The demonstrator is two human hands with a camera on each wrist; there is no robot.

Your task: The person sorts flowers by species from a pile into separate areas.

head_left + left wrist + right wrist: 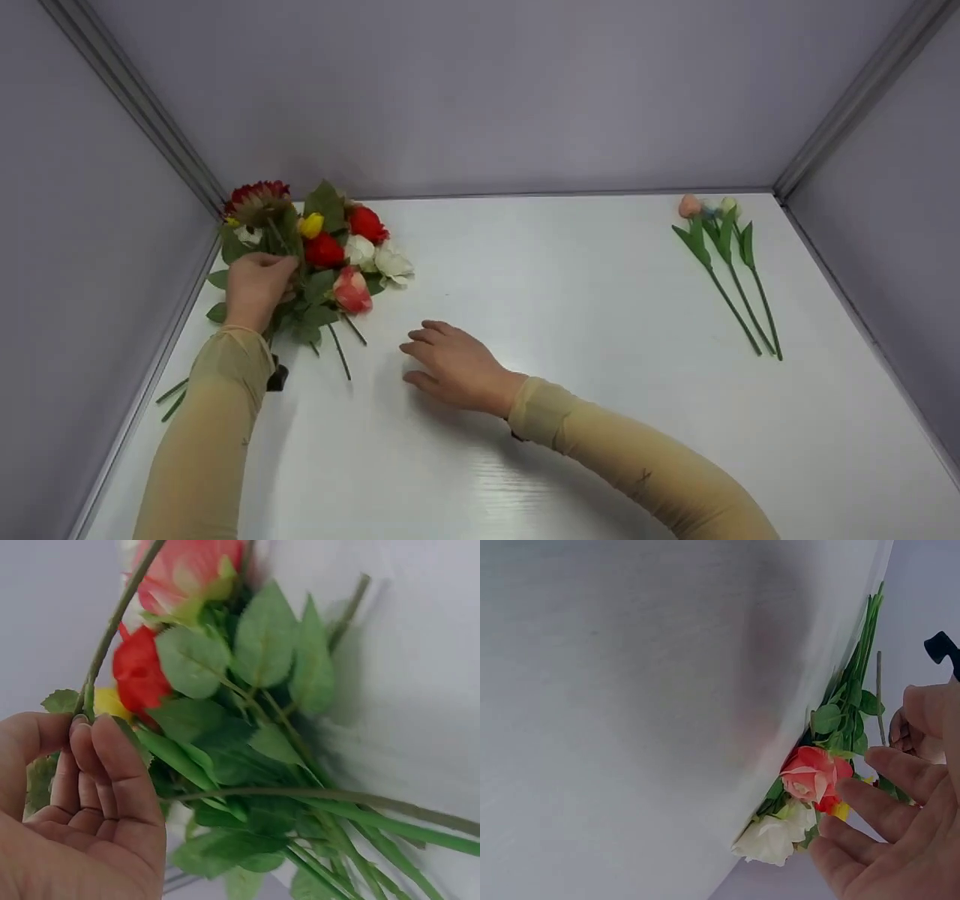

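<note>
My left hand (259, 289) is over the flower pile at the back left; in the left wrist view its thumb and fingertips pinch a green stem (112, 622). Which flower that stem belongs to I cannot tell. Around it lie a dark red and cream bloom (257, 202), red flowers (325, 250), a yellow bud (311, 225), white flowers (393, 262) and a pink rose (352, 290). My right hand (457, 367) hovers over the white table, right of the pile, fingers spread and holding nothing.
Three tulips (726, 232) with long green stems lie at the right side of the white table (570, 315). Grey walls (495, 97) enclose the table at the back, left and right. Loose stem ends (339, 352) stick out toward the front of the pile.
</note>
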